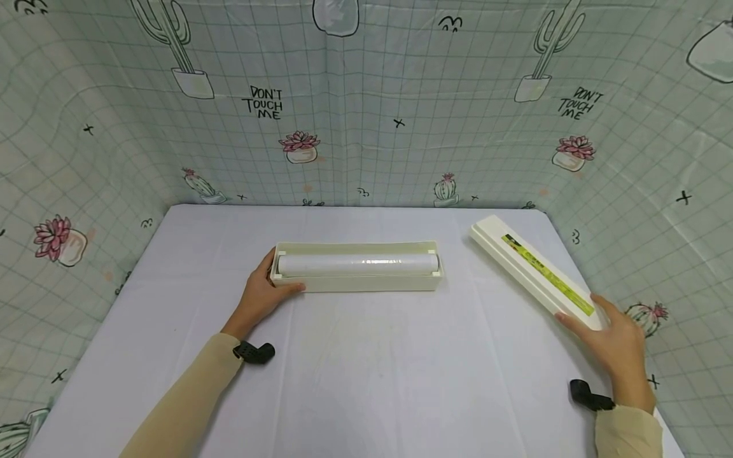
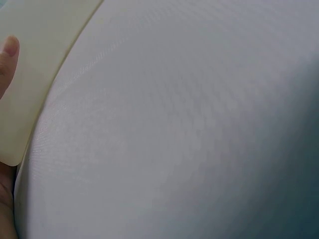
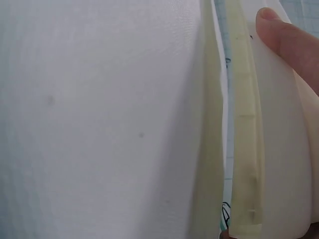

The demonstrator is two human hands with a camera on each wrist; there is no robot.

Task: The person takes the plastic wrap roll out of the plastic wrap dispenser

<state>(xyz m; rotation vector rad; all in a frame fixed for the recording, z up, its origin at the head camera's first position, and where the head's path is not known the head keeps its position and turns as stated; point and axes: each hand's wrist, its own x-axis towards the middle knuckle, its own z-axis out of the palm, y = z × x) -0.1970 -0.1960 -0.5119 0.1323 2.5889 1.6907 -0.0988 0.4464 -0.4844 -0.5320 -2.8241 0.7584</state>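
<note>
A long cream cling film dispenser box (image 1: 355, 284) lies open-topped across the middle of the white table. Inside it sits a roll of clear cling film (image 1: 355, 264). My left hand (image 1: 265, 296) grips the box's left end, thumb on the front wall; in the left wrist view only the thumb and part of the palm show beside the box. At the right, my right hand (image 1: 615, 337) holds the near end of the white dispenser lid (image 1: 515, 259), which bears a yellow-green label (image 1: 548, 273). In the right wrist view the thumb presses the lid's side (image 3: 284, 149).
The white-covered table (image 1: 366, 381) has its right edge close to the lid. Hanging cloth (image 1: 366, 83) with a grid and cactus print surrounds the back and sides. A black wrist camera (image 1: 254, 352) is on the left wrist, another camera (image 1: 590, 395) on the right.
</note>
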